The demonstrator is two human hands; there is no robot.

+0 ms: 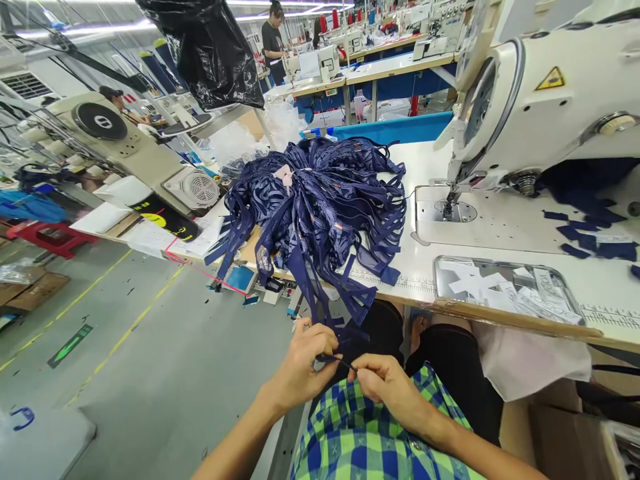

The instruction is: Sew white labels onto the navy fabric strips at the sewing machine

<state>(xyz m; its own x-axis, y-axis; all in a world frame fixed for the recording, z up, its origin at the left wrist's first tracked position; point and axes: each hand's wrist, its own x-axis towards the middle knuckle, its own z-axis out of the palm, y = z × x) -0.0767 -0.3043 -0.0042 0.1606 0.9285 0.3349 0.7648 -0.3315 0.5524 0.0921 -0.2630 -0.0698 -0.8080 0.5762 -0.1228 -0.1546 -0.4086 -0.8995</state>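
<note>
Over my lap, my left hand (306, 359) is closed around the end of a navy fabric strap (336, 360). A short dark stretch of it runs across to my right hand (384, 385), where thumb and fingers pinch the other part. More navy strap ends hang just beyond my left hand. They come down from a large heap of navy straps (320, 213), patterned in places and gathered at the middle with a pale pink tie (286, 176). The heap lies on the white sewing table (415, 273), its loose ends draping over the front edge.
A sewing machine (540, 113) stands to the right, with navy scraps (595, 233) on its bed. A metal tray (510, 290) of white labels sits near the table edge. Another machine (135, 153) is on the left. A black plastic bag (210, 53) hangs above; a person (273, 43) works farther back.
</note>
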